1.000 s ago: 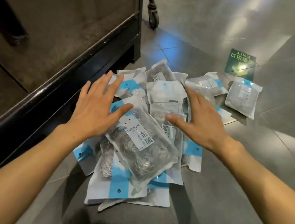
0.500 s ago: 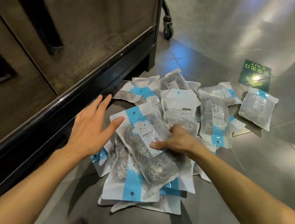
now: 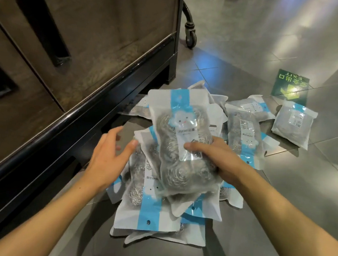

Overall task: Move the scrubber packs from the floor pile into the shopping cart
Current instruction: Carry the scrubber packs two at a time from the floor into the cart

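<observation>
dark cabinet wall [image 3: 85, 45] blocks the left; bare floor [image 3: 279, 209] lies open right of the pile [image 3: 156, 214].

We take this for a shop interior: identical retail scrubber packs [image 3: 185, 141] lie heaped on a polished tiled floor [image 3: 274, 35], beside a dark display cabinet [image 3: 90, 39], a trolley caster [image 3: 190, 38] and a green exit floor sign [image 3: 290, 86].

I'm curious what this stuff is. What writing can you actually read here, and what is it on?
"EXIT", seen upside down, with Chinese characters beside it that I can't read: on the green floor sign.
White label on the scrubber pack held in the right hand: printed text, too blurred to read.
Labels on the floor pile: too small and blurred.
</observation>
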{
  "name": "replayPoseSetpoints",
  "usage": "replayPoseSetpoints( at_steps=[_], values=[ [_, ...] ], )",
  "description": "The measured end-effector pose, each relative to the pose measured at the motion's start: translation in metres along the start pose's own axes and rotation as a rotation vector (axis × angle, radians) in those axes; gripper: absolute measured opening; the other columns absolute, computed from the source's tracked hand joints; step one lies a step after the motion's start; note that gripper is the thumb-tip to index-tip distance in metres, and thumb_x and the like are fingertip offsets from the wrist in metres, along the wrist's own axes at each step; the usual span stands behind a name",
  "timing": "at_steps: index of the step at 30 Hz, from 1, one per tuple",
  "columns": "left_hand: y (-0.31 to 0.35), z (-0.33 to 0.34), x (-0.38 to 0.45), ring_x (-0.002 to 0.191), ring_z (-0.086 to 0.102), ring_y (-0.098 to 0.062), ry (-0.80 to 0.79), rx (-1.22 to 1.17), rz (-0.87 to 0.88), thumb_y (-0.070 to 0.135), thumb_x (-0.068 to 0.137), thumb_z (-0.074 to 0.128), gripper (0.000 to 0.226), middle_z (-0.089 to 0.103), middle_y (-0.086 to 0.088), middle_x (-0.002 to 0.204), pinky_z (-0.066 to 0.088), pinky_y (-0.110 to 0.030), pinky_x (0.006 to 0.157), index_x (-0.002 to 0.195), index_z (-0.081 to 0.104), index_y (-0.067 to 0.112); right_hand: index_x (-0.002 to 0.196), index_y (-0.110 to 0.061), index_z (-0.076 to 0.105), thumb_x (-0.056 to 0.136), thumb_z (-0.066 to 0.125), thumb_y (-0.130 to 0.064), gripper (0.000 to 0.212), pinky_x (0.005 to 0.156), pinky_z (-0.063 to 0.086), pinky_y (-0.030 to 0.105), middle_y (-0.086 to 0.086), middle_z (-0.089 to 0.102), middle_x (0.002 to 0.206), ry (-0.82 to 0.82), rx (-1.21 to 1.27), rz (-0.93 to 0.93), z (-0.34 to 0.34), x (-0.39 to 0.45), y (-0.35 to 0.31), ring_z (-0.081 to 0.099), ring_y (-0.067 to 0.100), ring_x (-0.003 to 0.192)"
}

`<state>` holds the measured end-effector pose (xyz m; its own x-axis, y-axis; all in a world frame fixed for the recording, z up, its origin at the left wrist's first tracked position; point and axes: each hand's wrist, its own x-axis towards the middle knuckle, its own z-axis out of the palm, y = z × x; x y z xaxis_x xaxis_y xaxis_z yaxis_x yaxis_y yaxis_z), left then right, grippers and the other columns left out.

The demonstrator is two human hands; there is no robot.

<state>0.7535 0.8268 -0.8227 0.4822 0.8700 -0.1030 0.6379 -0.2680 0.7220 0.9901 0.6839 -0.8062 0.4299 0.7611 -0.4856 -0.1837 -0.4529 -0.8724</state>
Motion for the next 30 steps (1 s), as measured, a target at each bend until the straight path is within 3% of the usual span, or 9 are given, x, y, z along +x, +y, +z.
replayPoseSetpoints(
  at_steps=[5, 9, 13, 14, 17, 21, 24, 27, 30],
  values=[
    [0.011, 0.043, -0.007, 0.086, 0.072, -0.029, -0.104, -0.236, -0.358, 0.07, 0.085, 0.067, 0.059, 0.074, -0.003, 0.088, 0.058, -0.052, 0.09, 0.111, 0.065, 0.017, 0.117, -0.008, 0.075, 0.085, 0.08, -0.011, 0.032, 0.092, 0.06, 0.04, 0.011, 0.08, 0.108, 0.104, 0.157, -0.086, -0.038, -0.01, -0.012, 0.076, 0.029, 0.102],
    [0.034, 0.077, -0.013, 0.051, 0.06, -0.025, -0.183, -0.47, -0.565, 0.054, 0.082, 0.081, 0.05, 0.063, -0.006, 0.054, 0.058, -0.041, 0.061, 0.092, 0.066, 0.008, 0.116, -0.005, 0.075, 0.08, 0.081, -0.012, 0.037, 0.085, 0.062, 0.038, 0.015, 0.079, 0.107, 0.167, 0.206, -0.071, -0.069, -0.025, -0.014, 0.077, 0.03, 0.096],
    [0.052, 0.101, -0.008, 0.044, 0.061, -0.007, -0.074, -0.463, -0.599, 0.036, 0.082, 0.086, 0.036, 0.07, -0.005, 0.065, 0.054, -0.021, 0.042, 0.094, 0.071, 0.006, 0.116, -0.004, 0.073, 0.087, 0.075, -0.004, 0.029, 0.078, 0.065, 0.035, 0.015, 0.079, 0.108, 0.175, 0.268, -0.106, -0.087, -0.043, -0.008, 0.078, 0.027, 0.091],
    [0.056, 0.104, -0.006, 0.059, 0.07, -0.009, -0.077, -0.497, -0.625, 0.039, 0.073, 0.093, 0.048, 0.075, -0.008, 0.08, 0.061, -0.03, 0.059, 0.1, 0.07, 0.006, 0.116, -0.004, 0.073, 0.088, 0.073, -0.002, 0.028, 0.077, 0.065, 0.035, 0.015, 0.079, 0.108, 0.181, 0.281, -0.113, -0.09, -0.047, -0.006, 0.078, 0.027, 0.091],
    [0.035, 0.133, 0.019, 0.095, 0.074, -0.034, -0.072, -0.375, -0.6, 0.073, 0.024, 0.093, 0.115, 0.076, -0.012, 0.109, 0.063, -0.05, 0.083, 0.116, 0.067, 0.009, 0.117, -0.004, 0.072, 0.088, 0.073, 0.0, 0.029, 0.082, 0.065, 0.039, 0.016, 0.078, 0.11, 0.212, 0.302, -0.117, -0.097, -0.052, -0.001, 0.077, 0.029, 0.095],
    [0.057, 0.127, 0.022, 0.1, 0.071, -0.035, -0.134, -0.226, -0.489, 0.062, 0.037, 0.095, 0.09, 0.076, -0.009, 0.11, 0.059, -0.046, 0.091, 0.109, 0.072, 0.012, 0.119, -0.004, 0.071, 0.088, 0.074, -0.001, 0.032, 0.086, 0.064, 0.043, 0.018, 0.078, 0.112, 0.244, 0.308, -0.096, -0.104, -0.054, 0.007, 0.075, 0.036, 0.102],
    [0.067, 0.127, 0.019, 0.098, 0.067, -0.028, -0.135, -0.266, -0.39, 0.034, 0.07, 0.093, 0.056, 0.072, -0.004, 0.108, 0.052, -0.033, 0.083, 0.114, 0.067, 0.014, 0.119, -0.004, 0.071, 0.087, 0.075, -0.002, 0.032, 0.085, 0.064, 0.042, 0.018, 0.078, 0.111, 0.26, 0.305, -0.084, -0.105, -0.054, 0.008, 0.076, 0.034, 0.1],
    [0.062, 0.129, 0.022, 0.101, 0.069, -0.026, -0.191, -0.48, -0.334, 0.012, 0.074, 0.087, 0.06, 0.071, -0.001, 0.11, 0.056, -0.04, 0.085, 0.12, 0.05, 0.021, 0.116, -0.004, 0.072, 0.088, 0.074, -0.002, 0.027, 0.083, 0.065, 0.039, 0.017, 0.078, 0.109, 0.258, 0.314, -0.086, -0.103, -0.053, 0.008, 0.078, 0.029, 0.093],
    [0.059, 0.115, 0.029, 0.098, 0.077, -0.03, -0.306, -0.665, -0.284, -0.002, 0.074, 0.086, 0.066, 0.078, -0.006, 0.109, 0.062, -0.051, 0.085, 0.126, 0.053, 0.021, 0.116, -0.003, 0.072, 0.09, 0.073, -0.001, 0.027, 0.08, 0.065, 0.036, 0.016, 0.079, 0.109, 0.239, 0.308, -0.087, -0.099, -0.054, 0.007, 0.078, 0.028, 0.093]
  ],
)
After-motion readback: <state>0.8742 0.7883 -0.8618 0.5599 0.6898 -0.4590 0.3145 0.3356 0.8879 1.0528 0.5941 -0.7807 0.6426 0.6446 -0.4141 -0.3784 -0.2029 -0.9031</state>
